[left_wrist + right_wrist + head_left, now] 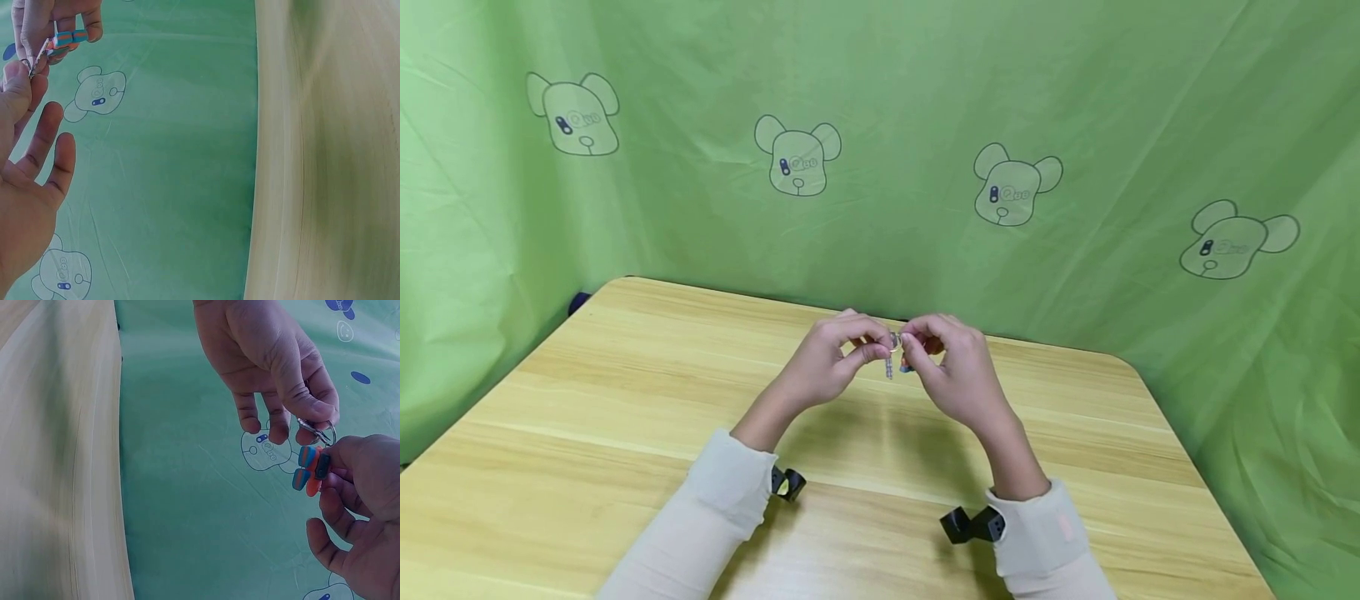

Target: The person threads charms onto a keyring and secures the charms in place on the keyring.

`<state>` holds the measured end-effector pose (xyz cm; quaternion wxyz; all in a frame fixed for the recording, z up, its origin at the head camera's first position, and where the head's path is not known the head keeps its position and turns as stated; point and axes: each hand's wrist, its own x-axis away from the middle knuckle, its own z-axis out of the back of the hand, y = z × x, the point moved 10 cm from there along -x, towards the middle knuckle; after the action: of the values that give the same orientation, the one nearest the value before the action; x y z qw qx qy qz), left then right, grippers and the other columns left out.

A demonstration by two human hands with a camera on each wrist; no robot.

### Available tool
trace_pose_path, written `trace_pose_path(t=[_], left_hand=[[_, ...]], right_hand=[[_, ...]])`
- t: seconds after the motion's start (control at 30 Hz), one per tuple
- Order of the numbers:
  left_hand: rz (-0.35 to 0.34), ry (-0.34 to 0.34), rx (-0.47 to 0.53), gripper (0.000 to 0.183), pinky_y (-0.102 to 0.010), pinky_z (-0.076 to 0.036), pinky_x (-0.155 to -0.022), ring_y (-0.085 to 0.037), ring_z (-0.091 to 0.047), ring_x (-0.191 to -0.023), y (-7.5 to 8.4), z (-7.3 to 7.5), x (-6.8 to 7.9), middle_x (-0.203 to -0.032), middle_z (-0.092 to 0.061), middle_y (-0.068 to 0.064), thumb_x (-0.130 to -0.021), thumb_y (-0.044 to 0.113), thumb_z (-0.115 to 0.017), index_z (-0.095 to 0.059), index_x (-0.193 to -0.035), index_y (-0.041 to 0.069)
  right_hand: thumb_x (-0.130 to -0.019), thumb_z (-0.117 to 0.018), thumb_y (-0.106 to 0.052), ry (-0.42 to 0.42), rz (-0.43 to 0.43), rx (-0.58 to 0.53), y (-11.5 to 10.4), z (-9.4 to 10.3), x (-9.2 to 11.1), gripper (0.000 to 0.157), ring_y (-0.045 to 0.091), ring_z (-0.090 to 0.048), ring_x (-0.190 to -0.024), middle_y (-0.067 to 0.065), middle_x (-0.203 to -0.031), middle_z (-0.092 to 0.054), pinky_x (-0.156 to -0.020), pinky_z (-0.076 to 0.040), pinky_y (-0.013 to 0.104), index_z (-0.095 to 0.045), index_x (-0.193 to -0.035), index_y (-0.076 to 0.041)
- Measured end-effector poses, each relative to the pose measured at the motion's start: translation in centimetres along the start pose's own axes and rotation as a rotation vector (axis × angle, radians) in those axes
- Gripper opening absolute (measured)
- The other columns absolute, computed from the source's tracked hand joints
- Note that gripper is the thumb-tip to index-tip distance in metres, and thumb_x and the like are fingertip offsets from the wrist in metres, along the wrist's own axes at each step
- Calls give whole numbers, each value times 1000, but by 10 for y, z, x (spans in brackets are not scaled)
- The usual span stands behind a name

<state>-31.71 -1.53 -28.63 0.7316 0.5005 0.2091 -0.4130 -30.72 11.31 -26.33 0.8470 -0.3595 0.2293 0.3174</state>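
Note:
Both hands meet over the far part of the table around a metal key ring (333,432). My left hand (831,358) pinches the ring between thumb and index finger, its other fingers spread loosely in the left wrist view. From the other side, my right hand (958,375) pinches at the ring between thumb and forefinger. A silver key (889,367) hangs down from the ring between the hands. Beside it, against the right fingers, dangles a small orange and teal charm (307,469), partly hidden by the right hand in the head view.
The wood-grain table (625,400) lies beneath both forearms. A green curtain (895,75) with printed bear heads stands right behind its far edge and along the sides. Black wrist cameras (973,525) sit at both cuffs.

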Motion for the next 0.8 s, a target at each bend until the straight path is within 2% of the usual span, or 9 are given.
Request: trace_pose_path(t=[0.2, 0.37, 0.5, 0.57, 0.73, 0.8], left_hand=[[56, -6, -7, 5, -34, -55, -79, -14, -60, -89, -4, 1, -1, -94, -71, 0, -97, 10, -67, -71, -98, 7], [150, -48, 12, 8, -38, -55, -80, -15, -61, -89, -14, -2, 1, -93, -69, 1, -101, 14, -64, -68, -98, 7], [255, -130, 54, 9, -37, -54, -78, -17, -61, -90, -26, -10, 7, -92, -66, -1, -104, 16, -61, -66, -97, 11], [309, -180, 71, 10, -36, -54, -78, -17, -61, -92, -33, -15, 11, -94, -65, -3, -105, 16, -60, -64, -96, 12], [429, -308, 100, 11, -36, -53, -84, -21, -62, -101, -52, -30, 26, -99, -65, -4, -107, 16, -56, -63, -99, 12], [458, -353, 109, 11, -36, -52, -86, -21, -63, -102, -58, -35, 32, -98, -66, -1, -107, 15, -55, -62, -99, 11]], right_hand=[[-100, -66, -8, -56, -17, 57, 2, -4, -2, 6, 14, -58, -82, -5, -78, -65, -76, -53, 37, -71, -100, -4], [-102, -65, -11, -140, -15, 134, 6, -11, -2, 6, 16, -55, -85, -6, -78, -62, -75, -46, 34, -70, -100, -8], [-101, -67, -12, -213, -18, 182, 9, -18, 1, 6, 19, -53, -81, -7, -75, -59, -73, -45, 36, -69, -95, -10], [-99, -68, -11, -250, -8, 212, 11, -22, 2, 8, 19, -53, -78, -8, -73, -57, -82, -50, 41, -70, -92, -11], [-95, -73, -8, -336, 30, 272, 15, -37, 8, 7, 15, -56, -76, -7, -75, -61, -89, -51, 43, -73, -88, -9], [-94, -75, -7, -377, 36, 292, 18, -45, 12, 7, 14, -56, -77, -8, -76, -63, -78, -50, 36, -73, -87, -10]])
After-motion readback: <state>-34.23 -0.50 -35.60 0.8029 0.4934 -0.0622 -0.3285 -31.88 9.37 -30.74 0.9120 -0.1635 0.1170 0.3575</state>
